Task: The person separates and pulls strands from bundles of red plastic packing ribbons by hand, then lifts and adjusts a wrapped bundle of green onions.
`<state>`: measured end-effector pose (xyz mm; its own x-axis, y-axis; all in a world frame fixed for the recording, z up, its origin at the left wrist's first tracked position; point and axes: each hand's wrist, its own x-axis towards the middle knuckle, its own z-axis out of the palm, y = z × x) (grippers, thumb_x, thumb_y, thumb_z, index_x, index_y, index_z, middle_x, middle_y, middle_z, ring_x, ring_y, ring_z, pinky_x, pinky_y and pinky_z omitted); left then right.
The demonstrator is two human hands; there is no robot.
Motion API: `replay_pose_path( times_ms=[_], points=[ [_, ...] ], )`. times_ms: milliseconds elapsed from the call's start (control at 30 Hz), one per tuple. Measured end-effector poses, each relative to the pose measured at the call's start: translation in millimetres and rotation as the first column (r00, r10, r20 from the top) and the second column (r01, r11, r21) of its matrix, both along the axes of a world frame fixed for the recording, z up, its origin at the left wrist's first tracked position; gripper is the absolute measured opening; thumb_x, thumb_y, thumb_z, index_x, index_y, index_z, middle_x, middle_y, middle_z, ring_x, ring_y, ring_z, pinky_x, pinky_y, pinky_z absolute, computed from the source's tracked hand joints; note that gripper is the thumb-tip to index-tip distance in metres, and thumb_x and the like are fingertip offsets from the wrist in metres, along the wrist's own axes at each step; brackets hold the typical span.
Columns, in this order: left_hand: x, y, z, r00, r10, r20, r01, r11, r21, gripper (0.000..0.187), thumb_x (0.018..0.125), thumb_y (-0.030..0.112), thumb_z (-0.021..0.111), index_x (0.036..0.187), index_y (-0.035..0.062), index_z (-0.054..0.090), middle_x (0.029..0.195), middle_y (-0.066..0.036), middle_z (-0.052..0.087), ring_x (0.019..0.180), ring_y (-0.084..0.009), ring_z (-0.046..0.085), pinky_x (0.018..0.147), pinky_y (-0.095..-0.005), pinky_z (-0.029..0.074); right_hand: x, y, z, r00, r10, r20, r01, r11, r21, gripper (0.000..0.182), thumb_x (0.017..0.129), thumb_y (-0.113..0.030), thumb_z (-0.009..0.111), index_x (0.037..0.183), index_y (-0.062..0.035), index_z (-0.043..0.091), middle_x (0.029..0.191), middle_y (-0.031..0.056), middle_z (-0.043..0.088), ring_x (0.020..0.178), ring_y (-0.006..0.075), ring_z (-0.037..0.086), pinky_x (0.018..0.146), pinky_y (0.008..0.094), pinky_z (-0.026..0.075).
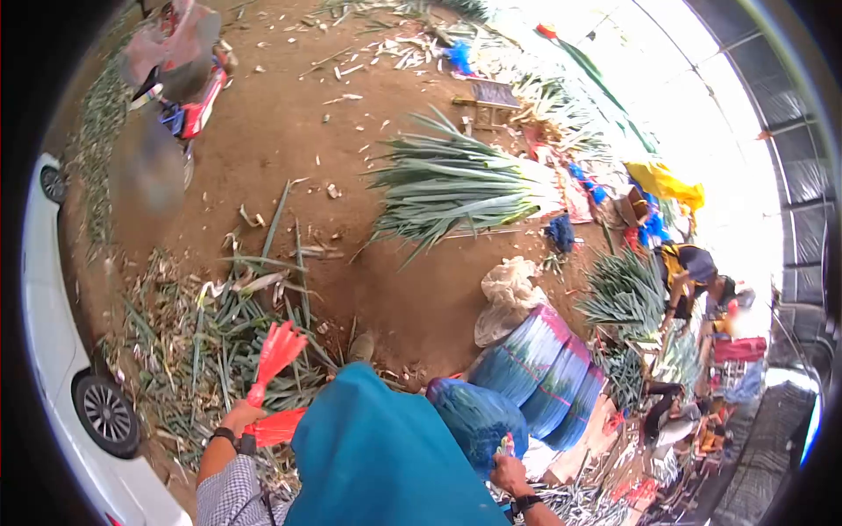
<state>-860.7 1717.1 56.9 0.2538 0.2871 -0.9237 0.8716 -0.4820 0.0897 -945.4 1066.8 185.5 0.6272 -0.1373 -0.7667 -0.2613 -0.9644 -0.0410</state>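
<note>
My left hand (239,414) is at the lower left, with a dark band on the wrist. It grips a bundle of red plastic strips (277,351) that fans upward, and more red strips (277,427) lie just below the hand. At the bottom centre, my right hand (509,473), wearing a watch, pinches a small bunch of coloured strips (506,447) beside a blue bag (478,416). A teal cloth (377,456) on my body fills the space between both hands.
Green leaf trimmings (197,342) cover the dirt at left. A big pile of leeks (456,184) lies ahead. Rolled blue sacks (548,368) and a white sack (509,294) sit to the right. A white car (53,351), a red motorcycle (189,105) and seated people (693,276) are around.
</note>
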Motion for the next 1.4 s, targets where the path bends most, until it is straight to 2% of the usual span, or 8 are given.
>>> replay_pose_path(
  times_ms=[233, 400, 533, 667, 800, 900, 1033, 1400],
  points=[
    [166, 99, 13, 0.929, -0.152, 0.337, 0.112, 0.984, 0.137, 0.013, 0.075, 0.015, 0.067, 0.077, 0.0021, 0.066, 0.064, -0.003, 0.061, 0.055, -0.0132, 0.055, 0.05, -0.0315, 0.042, 59, 77, 30, 0.984, -0.125, 0.125, 0.128, 0.992, -0.015, 0.019, 0.071, -0.017, 0.058, 0.089, -0.0101, 0.057, 0.075, 0.02, 0.062, 0.074, 0.0414, 0.062, 0.065, 0.0514, 0.048],
    [254, 83, 21, 0.816, -0.091, 0.57, 0.199, 0.971, -0.13, 0.015, 0.077, 0.015, 0.063, 0.068, 0.008, 0.054, 0.058, 0.002, 0.05, 0.049, -0.0103, 0.048, 0.047, -0.0306, 0.037, 29, 104, 14, 0.918, -0.341, 0.203, 0.343, 0.939, 0.026, 0.018, 0.068, -0.017, 0.057, 0.084, -0.0078, 0.055, 0.072, 0.0211, 0.06, 0.073, 0.0424, 0.061, 0.064, 0.0515, 0.047],
    [306, 47, 39, 0.755, -0.453, 0.474, 0.504, 0.863, 0.021, 0.014, 0.074, 0.012, 0.063, 0.07, 0.0041, 0.054, 0.06, 0.0, 0.052, 0.053, -0.0107, 0.052, 0.049, -0.0314, 0.041, 48, 113, 10, 0.836, -0.468, 0.288, 0.447, 0.884, 0.139, 0.017, 0.07, -0.017, 0.058, 0.084, -0.0084, 0.056, 0.075, 0.0217, 0.061, 0.077, 0.0424, 0.06, 0.065, 0.0502, 0.046],
    [317, 40, 36, 0.691, -0.493, 0.529, 0.562, 0.826, 0.035, 0.014, 0.07, 0.011, 0.064, 0.075, -0.0003, 0.057, 0.061, -0.002, 0.055, 0.057, -0.0112, 0.054, 0.051, -0.0333, 0.044, 69, 106, 0, 0.803, -0.558, 0.209, 0.534, 0.83, 0.164, 0.017, 0.07, -0.019, 0.057, 0.083, -0.0089, 0.055, 0.076, 0.0209, 0.061, 0.078, 0.0431, 0.059, 0.065, 0.0505, 0.045],
    [316, 10, 60, 0.701, -0.653, 0.287, 0.656, 0.748, 0.099, 0.014, 0.069, 0.011, 0.066, 0.074, -0.0019, 0.06, 0.063, -0.004, 0.058, 0.057, -0.0128, 0.054, 0.052, -0.0346, 0.045, 83, 85, -8, 0.78, -0.601, 0.173, 0.574, 0.798, 0.183, 0.018, 0.07, -0.019, 0.056, 0.086, -0.0097, 0.056, 0.079, 0.0198, 0.062, 0.082, 0.0421, 0.06, 0.068, 0.0507, 0.045],
    [309, 43, -3, 0.646, -0.752, 0.13, 0.745, 0.659, 0.104, 0.014, 0.069, 0.011, 0.067, 0.073, -0.0014, 0.062, 0.065, -0.005, 0.061, 0.056, -0.0137, 0.056, 0.052, -0.0343, 0.045, 98, 74, -2, 0.758, -0.646, 0.09, 0.629, 0.76, 0.165, 0.02, 0.07, -0.019, 0.056, 0.088, -0.0089, 0.056, 0.081, 0.0196, 0.063, 0.084, 0.042, 0.06, 0.071, 0.0504, 0.046],
    [309, -57, 45, 0.745, -0.657, 0.113, 0.661, 0.75, -0.001, 0.014, 0.071, 0.011, 0.073, 0.075, 0.0006, 0.065, 0.063, -0.004, 0.062, 0.055, -0.0154, 0.059, 0.051, -0.0322, 0.046, 110, 51, 12, 0.728, -0.676, 0.114, 0.652, 0.734, 0.191, 0.021, 0.068, -0.018, 0.057, 0.086, -0.0071, 0.056, 0.078, 0.021, 0.062, 0.079, 0.0419, 0.06, 0.068, 0.0494, 0.046],
    [335, -111, 4, 0.89, -0.452, -0.058, 0.438, 0.884, -0.161, 0.018, 0.074, 0.016, 0.071, 0.081, 0.0008, 0.064, 0.067, -0.005, 0.062, 0.054, -0.0155, 0.058, 0.049, -0.0325, 0.046, 169, -17, 62, 0.595, -0.783, 0.181, 0.755, 0.622, 0.207, 0.019, 0.067, -0.017, 0.058, 0.082, -0.0049, 0.059, 0.072, 0.0238, 0.06, 0.073, 0.0424, 0.06, 0.067, 0.0488, 0.046]
  ],
)
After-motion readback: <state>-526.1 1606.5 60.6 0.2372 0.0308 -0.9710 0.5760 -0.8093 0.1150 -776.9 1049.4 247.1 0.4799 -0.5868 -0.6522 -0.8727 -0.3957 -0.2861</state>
